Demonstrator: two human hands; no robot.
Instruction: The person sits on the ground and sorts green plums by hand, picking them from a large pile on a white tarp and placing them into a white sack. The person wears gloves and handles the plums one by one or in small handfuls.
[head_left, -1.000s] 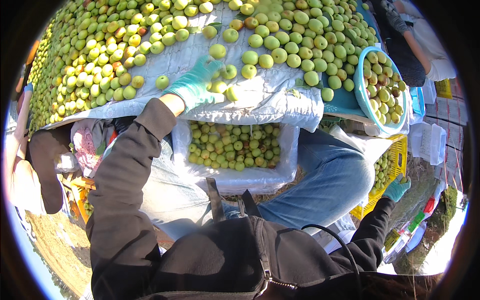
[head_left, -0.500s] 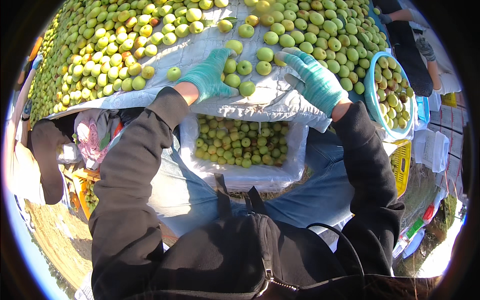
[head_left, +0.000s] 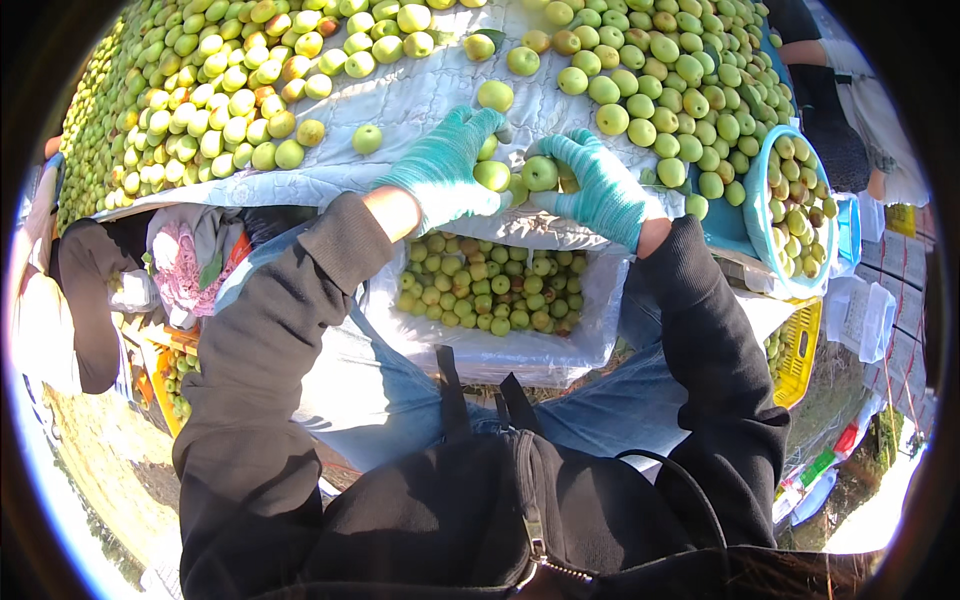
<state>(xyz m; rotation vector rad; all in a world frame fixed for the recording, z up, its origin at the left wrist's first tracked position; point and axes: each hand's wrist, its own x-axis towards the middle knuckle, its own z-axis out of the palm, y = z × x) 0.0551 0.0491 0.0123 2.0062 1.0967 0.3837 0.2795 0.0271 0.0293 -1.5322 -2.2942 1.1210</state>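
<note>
A pale quilted cloth, sunlit and creased, spreads over the surface before me, its near edge drooping towards a crate lined with clear plastic. Reading the clock from that crate, a great heap of green fruit covers the cloth at ten to eleven, and a second heap sits at one. A few loose ones lie in the bare strip between. More fruit fills the bottom of the crate itself, between the seated person's jeans.

Above its rim the gloved hands face each other. The left hand, just before twelve, has its fingers and thumb curved widely about a green fruit and others next to it; I can't tell whether it grips any. The right hand, between one and two, has a narrower bend, thumb and fingers closed about another green fruit.

Around them, a light-blue basin of fruit stands between two and three, with a co-worker's dark-clad leg beyond it. Grey paving shows at three, a yellow crate just below. At nine lie a pink cloth and another person's brown-trousered leg; dry ground brightens eight.
</note>
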